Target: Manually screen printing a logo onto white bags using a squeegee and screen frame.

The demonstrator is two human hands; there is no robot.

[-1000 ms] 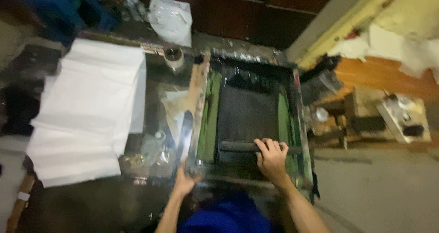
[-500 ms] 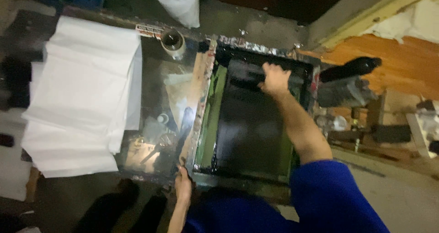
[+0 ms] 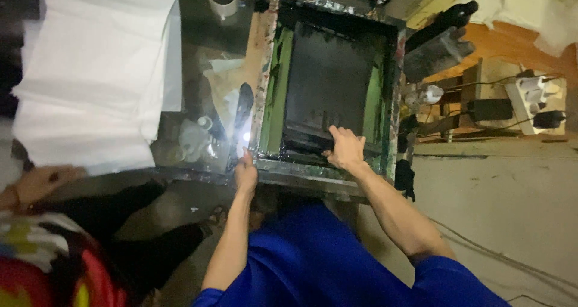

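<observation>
Right hand: closed on the squeegee at the screen frame's 6 o'clock edge, pressed flat for spreading ink.
Left hand: the frame's near-left corner is gripped, steadying it.
Paper stack: kept at 9 o'clock on the surface, within reach.

Right hand and squeegee back from screen's far end to near edge

A person's right hand grips a dark squeegee at the near edge of an ink-blackened printing screen; the left hand presses the frame's near-left corner.
</observation>
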